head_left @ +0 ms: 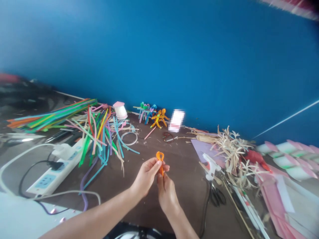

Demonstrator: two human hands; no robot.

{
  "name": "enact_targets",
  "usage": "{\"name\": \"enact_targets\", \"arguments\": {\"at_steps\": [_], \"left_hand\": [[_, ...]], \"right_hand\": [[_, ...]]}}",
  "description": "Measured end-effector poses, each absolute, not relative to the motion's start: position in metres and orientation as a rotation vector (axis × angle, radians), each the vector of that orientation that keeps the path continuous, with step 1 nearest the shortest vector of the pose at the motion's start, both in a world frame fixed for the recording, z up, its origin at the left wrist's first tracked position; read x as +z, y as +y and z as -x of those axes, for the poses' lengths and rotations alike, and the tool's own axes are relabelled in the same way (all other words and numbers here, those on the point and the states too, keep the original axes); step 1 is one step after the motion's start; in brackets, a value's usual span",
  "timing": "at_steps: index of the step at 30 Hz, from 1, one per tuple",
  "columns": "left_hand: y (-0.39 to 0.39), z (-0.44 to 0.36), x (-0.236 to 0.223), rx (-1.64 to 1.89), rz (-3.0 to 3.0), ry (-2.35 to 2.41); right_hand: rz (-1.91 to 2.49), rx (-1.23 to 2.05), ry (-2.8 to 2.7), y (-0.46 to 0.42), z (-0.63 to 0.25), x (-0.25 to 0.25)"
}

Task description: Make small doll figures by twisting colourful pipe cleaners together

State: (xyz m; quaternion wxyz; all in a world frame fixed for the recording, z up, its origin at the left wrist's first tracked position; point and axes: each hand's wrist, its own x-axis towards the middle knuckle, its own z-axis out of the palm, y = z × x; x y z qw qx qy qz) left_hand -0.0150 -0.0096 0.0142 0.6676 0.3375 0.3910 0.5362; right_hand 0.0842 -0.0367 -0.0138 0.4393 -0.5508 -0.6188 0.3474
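Over the brown table [184,166], my left hand [147,176] and my right hand [167,194] meet on a small orange pipe cleaner piece [160,157] bent into a loop at its top. The left thumb and fingers pinch it just under the loop. Closed right fingers grip its lower end from below. The loop stands upright above both hands.
Many coloured pipe cleaners [99,131] lie at the left beside a white power strip [53,172] with cables. Small pipe cleaner figures [159,119] stand by the blue wall. A glue gun [210,165], scissors [217,196], dried straw [231,149] and pink paper [279,196] fill the right.
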Motion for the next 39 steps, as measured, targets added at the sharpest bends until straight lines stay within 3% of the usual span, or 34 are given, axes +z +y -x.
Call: {"name": "enact_targets", "arguments": {"at_steps": [9,15,21,29,39], "left_hand": [[-0.017,0.032,0.011,1.144,-1.607,1.034],[-0.012,0.041,0.003,1.15,-1.987,1.043],[-0.012,0.038,0.002,1.089,-2.096,1.024],[-0.013,0.039,0.004,1.024,-2.174,0.974],[-0.014,0.038,0.003,0.975,-2.077,0.97]], "right_hand": [[1.194,0.803,-1.914,-0.032,-0.104,-0.013],[1.21,0.725,-1.677,-0.033,-0.123,0.028],[1.214,0.847,-1.643,-0.038,-0.121,0.051],[1.085,1.392,-1.411,-0.031,-0.121,0.039],[1.208,1.098,-1.481,-0.038,-0.117,0.035]]}}
